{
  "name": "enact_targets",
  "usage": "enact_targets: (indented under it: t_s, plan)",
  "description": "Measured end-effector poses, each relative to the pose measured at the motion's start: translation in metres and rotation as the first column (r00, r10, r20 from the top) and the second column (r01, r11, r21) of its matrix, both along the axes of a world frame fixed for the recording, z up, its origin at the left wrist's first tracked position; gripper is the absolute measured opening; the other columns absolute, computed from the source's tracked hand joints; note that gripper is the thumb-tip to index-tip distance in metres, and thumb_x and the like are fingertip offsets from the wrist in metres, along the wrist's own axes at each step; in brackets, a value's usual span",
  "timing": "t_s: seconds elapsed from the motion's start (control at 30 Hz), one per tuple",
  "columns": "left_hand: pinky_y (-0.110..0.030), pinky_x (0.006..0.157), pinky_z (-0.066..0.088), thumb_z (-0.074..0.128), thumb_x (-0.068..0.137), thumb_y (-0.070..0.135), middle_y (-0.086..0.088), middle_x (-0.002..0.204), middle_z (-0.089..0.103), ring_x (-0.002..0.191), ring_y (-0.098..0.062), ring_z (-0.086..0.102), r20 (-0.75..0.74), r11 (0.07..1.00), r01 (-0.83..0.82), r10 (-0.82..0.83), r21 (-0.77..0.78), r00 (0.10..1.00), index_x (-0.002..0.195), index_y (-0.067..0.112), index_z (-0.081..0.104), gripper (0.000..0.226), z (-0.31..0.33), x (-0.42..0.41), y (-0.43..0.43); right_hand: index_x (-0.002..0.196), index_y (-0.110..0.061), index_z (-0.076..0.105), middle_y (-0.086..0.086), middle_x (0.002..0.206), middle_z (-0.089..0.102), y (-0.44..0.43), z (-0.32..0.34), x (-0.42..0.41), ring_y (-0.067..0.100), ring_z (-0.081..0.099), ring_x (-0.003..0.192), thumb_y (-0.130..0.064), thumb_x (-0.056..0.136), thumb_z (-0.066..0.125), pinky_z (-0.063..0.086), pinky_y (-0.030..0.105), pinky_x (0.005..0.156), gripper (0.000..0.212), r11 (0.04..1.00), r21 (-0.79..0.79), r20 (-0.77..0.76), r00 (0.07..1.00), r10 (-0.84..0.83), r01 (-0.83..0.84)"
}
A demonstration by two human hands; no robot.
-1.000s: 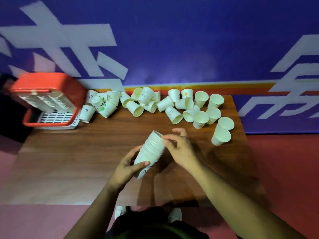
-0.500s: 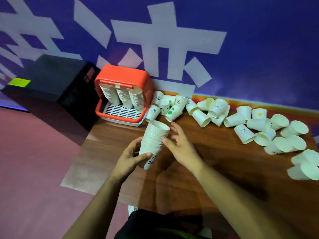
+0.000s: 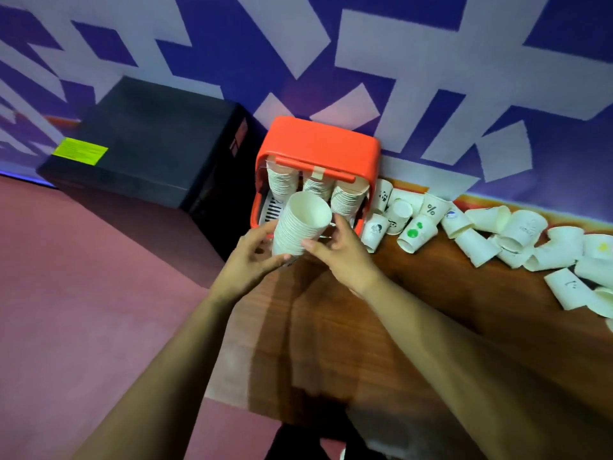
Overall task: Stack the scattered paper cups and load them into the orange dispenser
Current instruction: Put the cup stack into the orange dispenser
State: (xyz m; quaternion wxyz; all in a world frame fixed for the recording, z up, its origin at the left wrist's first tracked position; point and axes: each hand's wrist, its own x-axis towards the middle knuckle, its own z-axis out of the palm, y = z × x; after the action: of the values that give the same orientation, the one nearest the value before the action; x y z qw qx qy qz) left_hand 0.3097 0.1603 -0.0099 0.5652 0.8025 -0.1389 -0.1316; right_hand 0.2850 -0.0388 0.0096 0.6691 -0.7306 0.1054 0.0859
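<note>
A stack of white paper cups (image 3: 300, 224) is held mouth-up between both hands, just in front of the orange dispenser (image 3: 320, 147). My left hand (image 3: 253, 257) grips the stack's lower left side. On its right side my right hand (image 3: 343, 252) presses with the fingers. The dispenser stands at the table's far left corner, open toward me, with three columns of cups hanging inside. The held stack hides part of the left and middle columns. Several loose white cups (image 3: 517, 234), some with printed marks, lie scattered along the wall to the right.
The brown wooden table (image 3: 381, 327) ends at its left edge just below the dispenser. A black box (image 3: 146, 144) with a yellow label sits on the reddish floor to the left. A blue wall with white shapes rises behind.
Both hands have carried the cup stack from mid-table up and left to the dispenser's front. The view has swung left, so the dispenser now sits near the centre.
</note>
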Motion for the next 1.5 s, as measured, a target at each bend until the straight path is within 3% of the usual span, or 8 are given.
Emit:
enact_targets:
  t_s: [0.1, 0.23, 0.67, 0.87, 1.03, 1.2, 1.4, 1.5]
  plan:
    - [-0.016, 0.092, 0.045, 0.08, 0.08, 0.038, 0.024, 0.122, 0.06, 0.104, -0.002, 0.058, 0.032, 1.0, -0.01, 0.009, 0.003, 0.999, 0.137, 0.051, 0.052, 0.065, -0.004, 0.033, 0.012, 0.125, -0.039, 0.05, -0.009, 0.129, 0.061, 0.013, -0.005, 0.034, 0.009, 0.055, 0.123, -0.041, 0.068, 0.081, 0.048, 0.039, 0.101, 0.065, 0.998, -0.056, 0.037, 0.999, -0.002, 0.004]
    - [-0.036, 0.101, 0.051, 0.08, 0.086, 0.026, 0.006, 0.129, 0.065, 0.114, -0.017, 0.063, 0.012, 1.0, 0.006, -0.006, 0.01, 1.0, 0.143, 0.029, 0.054, 0.063, -0.025, 0.074, 0.024, 0.138, -0.029, 0.044, -0.01, 0.136, 0.056, 0.025, -0.018, 0.069, 0.007, 0.048, 0.129, -0.031, 0.076, 0.079, 0.04, 0.031, 0.107, 0.071, 0.985, -0.171, 0.054, 0.998, 0.008, 0.001]
    - [-0.043, 0.102, 0.054, 0.08, 0.084, 0.027, 0.009, 0.122, 0.068, 0.114, -0.009, 0.066, -0.117, 0.988, 0.026, -0.008, 0.151, 0.993, 0.13, 0.028, 0.057, 0.051, -0.073, 0.13, 0.026, 0.14, -0.03, 0.039, -0.004, 0.139, 0.052, 0.041, -0.065, 0.11, 0.016, 0.054, 0.122, -0.025, 0.081, 0.077, 0.048, 0.039, 0.102, 0.07, 0.957, -0.291, -0.025, 0.999, -0.025, 0.016]
    - [0.002, 0.088, 0.038, 0.077, 0.086, 0.01, 0.012, 0.125, 0.062, 0.102, 0.016, 0.058, -0.063, 0.967, 0.036, -0.02, 0.253, 0.998, 0.143, 0.023, 0.051, 0.064, -0.087, 0.123, 0.023, 0.139, -0.021, 0.041, -0.005, 0.128, 0.058, 0.042, -0.083, 0.105, 0.008, 0.052, 0.114, -0.018, 0.085, 0.074, 0.042, 0.023, 0.094, 0.064, 0.954, -0.301, -0.091, 0.996, -0.017, -0.011]
    - [-0.031, 0.106, 0.041, 0.079, 0.084, 0.015, -0.001, 0.132, 0.061, 0.122, -0.013, 0.053, 0.062, 0.955, -0.034, 0.016, 0.295, 0.998, 0.143, 0.018, 0.055, 0.064, -0.088, 0.128, 0.022, 0.136, -0.025, 0.041, -0.004, 0.126, 0.06, 0.048, -0.096, 0.114, 0.013, 0.061, 0.112, -0.017, 0.083, 0.074, 0.051, 0.04, 0.098, 0.063, 0.946, -0.324, -0.066, 0.998, -0.022, 0.0]
    - [-0.005, 0.096, 0.033, 0.077, 0.086, 0.012, 0.012, 0.132, 0.057, 0.122, -0.004, 0.05, 0.034, 0.955, -0.086, 0.079, 0.284, 0.996, 0.143, 0.019, 0.053, 0.062, -0.091, 0.117, 0.023, 0.138, -0.027, 0.038, -0.002, 0.133, 0.058, 0.054, -0.103, 0.109, 0.016, 0.059, 0.117, -0.018, 0.083, 0.074, 0.051, 0.042, 0.099, 0.067, 0.937, -0.349, -0.061, 0.997, -0.036, 0.012]
    - [-0.012, 0.089, 0.039, 0.076, 0.088, 0.016, 0.013, 0.125, 0.063, 0.11, 0.0, 0.053, 0.005, 0.942, -0.148, 0.154, 0.301, 0.988, 0.142, 0.023, 0.054, 0.059, -0.087, 0.112, 0.015, 0.138, -0.026, 0.04, -0.001, 0.131, 0.059, 0.053, -0.103, 0.11, 0.019, 0.059, 0.116, -0.017, 0.084, 0.073, 0.05, 0.043, 0.098, 0.064, 0.93, -0.365, -0.048, 0.997, -0.056, 0.035]
    - [0.0, 0.084, 0.035, 0.076, 0.087, 0.014, 0.018, 0.12, 0.058, 0.108, 0.006, 0.05, 0.017, 0.94, -0.156, 0.158, 0.304, 0.987, 0.142, 0.022, 0.054, 0.059, -0.085, 0.111, 0.009, 0.136, -0.026, 0.043, -0.003, 0.127, 0.06, 0.05, -0.1, 0.113, 0.018, 0.059, 0.114, -0.016, 0.081, 0.074, 0.051, 0.045, 0.097, 0.064, 0.942, -0.333, -0.058, 0.996, -0.066, 0.043]
